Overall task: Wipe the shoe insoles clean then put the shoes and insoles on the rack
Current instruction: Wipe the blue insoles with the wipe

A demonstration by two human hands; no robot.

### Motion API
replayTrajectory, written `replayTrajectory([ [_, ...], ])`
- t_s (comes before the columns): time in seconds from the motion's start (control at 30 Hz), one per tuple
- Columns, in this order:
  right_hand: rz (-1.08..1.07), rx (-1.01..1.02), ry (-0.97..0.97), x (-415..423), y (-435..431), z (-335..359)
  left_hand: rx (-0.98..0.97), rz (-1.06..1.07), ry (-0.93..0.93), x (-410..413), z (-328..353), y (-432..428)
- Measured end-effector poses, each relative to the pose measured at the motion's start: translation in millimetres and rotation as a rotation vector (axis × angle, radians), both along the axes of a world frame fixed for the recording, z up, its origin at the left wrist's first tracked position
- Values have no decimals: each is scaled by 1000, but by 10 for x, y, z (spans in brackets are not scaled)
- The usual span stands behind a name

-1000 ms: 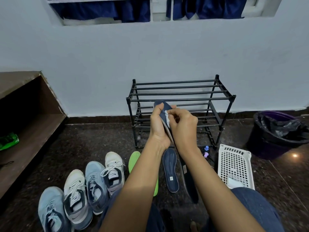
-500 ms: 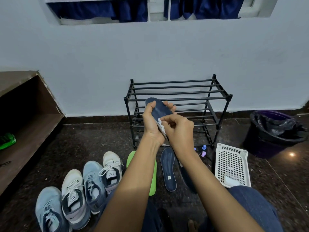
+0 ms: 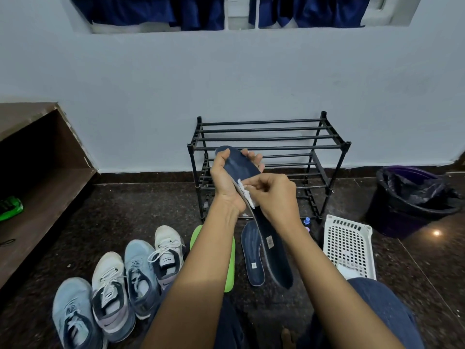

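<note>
My left hand [image 3: 225,183] grips a dark blue insole [image 3: 240,165] by its upper part, held up in front of the black metal shoe rack [image 3: 269,147]. My right hand [image 3: 275,197] pinches a small white wipe [image 3: 247,195] against the insole's middle. A second dark blue insole [image 3: 253,255] and a green insole [image 3: 229,263] lie on the floor below my arms. Several sneakers, light blue [image 3: 73,316] and white [image 3: 109,290], stand in a row at the lower left. The rack's shelves hold nothing.
A white perforated basket [image 3: 349,245] with white wipes lies at the right. A dark bin lined with a black bag [image 3: 412,202] stands at the far right. A brown wooden shelf [image 3: 42,187] with a green object [image 3: 10,207] runs along the left wall.
My right hand has slid the wipe down the insole, from near its toe to its middle. My left hand has tilted the insole's face more towards me.
</note>
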State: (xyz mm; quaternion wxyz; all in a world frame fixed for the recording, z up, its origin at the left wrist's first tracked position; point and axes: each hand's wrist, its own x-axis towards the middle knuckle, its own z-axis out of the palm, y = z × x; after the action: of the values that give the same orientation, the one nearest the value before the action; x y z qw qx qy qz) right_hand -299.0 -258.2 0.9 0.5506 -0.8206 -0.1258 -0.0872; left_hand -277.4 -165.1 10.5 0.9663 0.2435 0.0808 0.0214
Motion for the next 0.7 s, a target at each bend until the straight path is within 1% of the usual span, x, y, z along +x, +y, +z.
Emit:
replayTrajectory([
  [0.1, -70, 9, -47, 17, 40, -27, -21, 26, -7, -1, -16, -58],
  [0.37, -202, -163, -282, 160, 130, -62, 132, -14, 77, -88, -74, -169],
  [0.4, -186, -145, -259, 153, 123, -50, 126, -26, 77, -92, -66, -152],
  [0.47, -111, -74, -140, 124, 76, -3, 68, -43, 67, -80, -50, -105],
  [0.57, 5, -52, 4, 73, -18, 34, -34, 1, 25, -50, -16, -40],
  [0.63, 54, -53, 34, 34, -52, 40, -80, 19, -3, -23, -3, -6],
  [0.7, 43, -27, 18, 13, -44, 33, -77, 31, -14, -19, 8, -11],
])
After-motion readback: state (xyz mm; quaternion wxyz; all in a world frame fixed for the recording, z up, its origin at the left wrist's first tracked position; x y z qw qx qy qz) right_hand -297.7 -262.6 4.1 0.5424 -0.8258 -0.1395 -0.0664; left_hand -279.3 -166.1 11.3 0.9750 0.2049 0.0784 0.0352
